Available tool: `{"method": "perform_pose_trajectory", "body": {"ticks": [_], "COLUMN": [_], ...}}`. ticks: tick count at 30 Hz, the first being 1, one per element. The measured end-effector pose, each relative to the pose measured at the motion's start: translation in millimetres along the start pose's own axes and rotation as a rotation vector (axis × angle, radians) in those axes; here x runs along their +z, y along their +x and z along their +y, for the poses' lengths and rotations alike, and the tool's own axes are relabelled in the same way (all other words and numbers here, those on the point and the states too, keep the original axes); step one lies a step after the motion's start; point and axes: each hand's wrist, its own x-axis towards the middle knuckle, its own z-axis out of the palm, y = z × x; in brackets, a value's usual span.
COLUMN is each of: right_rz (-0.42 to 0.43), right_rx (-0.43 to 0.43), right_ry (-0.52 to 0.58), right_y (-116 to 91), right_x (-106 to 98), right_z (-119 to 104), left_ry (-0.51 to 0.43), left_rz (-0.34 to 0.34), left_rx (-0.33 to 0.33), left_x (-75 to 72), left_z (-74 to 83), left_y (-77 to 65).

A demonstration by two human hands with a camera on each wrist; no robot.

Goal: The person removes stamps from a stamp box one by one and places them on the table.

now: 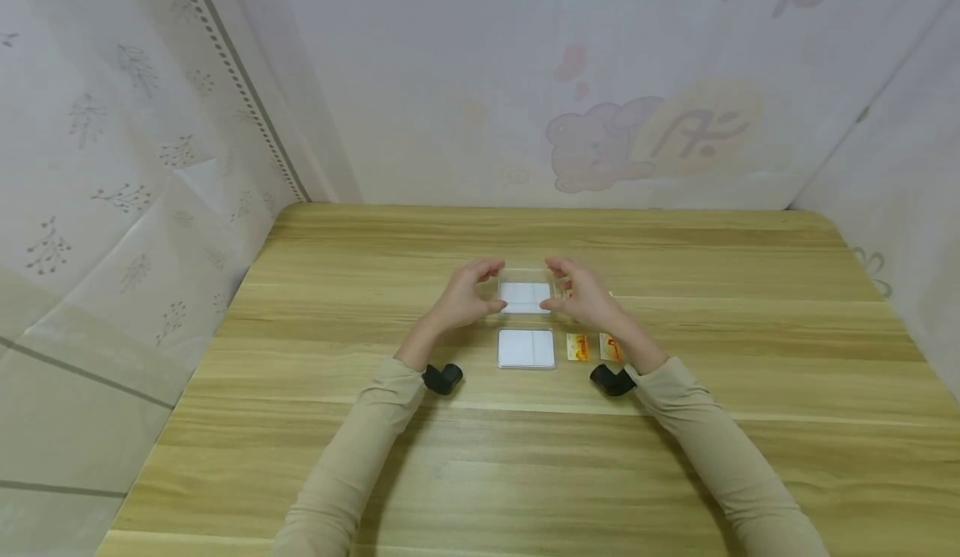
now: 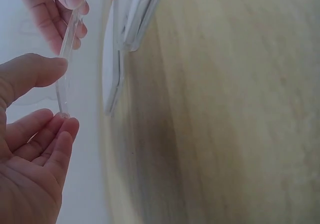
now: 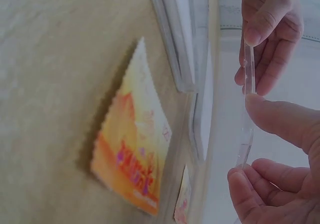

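A clear, thin plastic lid (image 3: pixel 249 66) is held up between both hands, edge-on in the wrist views. My left hand (image 1: pixel 461 298) pinches one side of it, thumb against fingers. The opposite side is pinched by my right hand (image 1: pixel 588 297) in the same way. In the head view the lid overlaps a white-filled shallow clear case (image 1: pixel 525 294) lying on the table between the hands. Nearer to me lies a second such case (image 1: pixel 527 348), its white inside crossed by thin lines.
Two small orange-and-white pieces with serrated edges, one (image 1: pixel 577 347) left of the other (image 1: pixel 610 347), lie right of the nearer case. More orange shows partly hidden behind the right hand. Black wrist mounts (image 1: pixel 442 378) sit on both wrists. Patterned curtains surround the wood-grain table (image 1: pixel 525 474).
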Motion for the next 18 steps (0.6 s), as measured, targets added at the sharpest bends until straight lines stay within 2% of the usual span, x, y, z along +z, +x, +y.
{"method": "perform_pose_trajectory", "body": {"ticks": [8, 18], "right_rz": [-0.057, -0.099], "right_rx": [0.076, 0.063], "right_ry": [-0.018, -0.063], "right_y": [-0.3, 0.8], "right_x": [1.2, 3.8], "right_z": [0.4, 5.8], "left_ry": [0.042, 0.08], "left_rz": [-0.023, -0.067], "left_rx": [-0.019, -0.042], "left_x": [3.1, 5.3], "left_z": [-5.2, -6.3], "left_y": [1.0, 1.7]}}
